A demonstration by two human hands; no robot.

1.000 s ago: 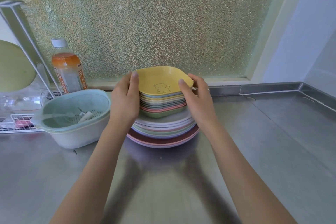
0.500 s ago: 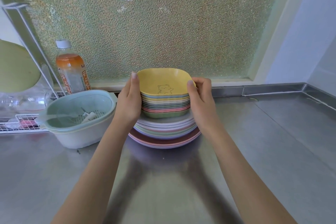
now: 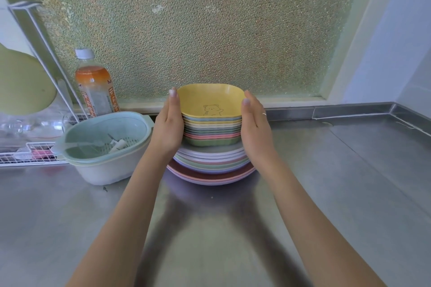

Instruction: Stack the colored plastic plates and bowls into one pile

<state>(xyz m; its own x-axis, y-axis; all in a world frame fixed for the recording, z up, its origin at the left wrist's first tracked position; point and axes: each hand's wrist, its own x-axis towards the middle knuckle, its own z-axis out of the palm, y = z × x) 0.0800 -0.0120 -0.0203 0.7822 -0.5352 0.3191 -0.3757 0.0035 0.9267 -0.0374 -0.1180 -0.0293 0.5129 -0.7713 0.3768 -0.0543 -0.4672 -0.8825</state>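
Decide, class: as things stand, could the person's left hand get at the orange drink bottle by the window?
Probably yes. The left hand rests flat against the bowl stack, gripping nothing. The bottle stands upright behind the mint colander, so reaching over that should work.

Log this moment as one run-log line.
phase: squaring pile | left hand: flat on bowl stack | right hand: flat on opposite side | bowls: on round plates | top: yellow bear bowl | surface: steel counter

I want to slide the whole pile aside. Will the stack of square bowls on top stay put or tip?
The square bowls look nested, so they probably move together. They sit on smooth round plates, so they may slip. Light plastic likely shifts easily.
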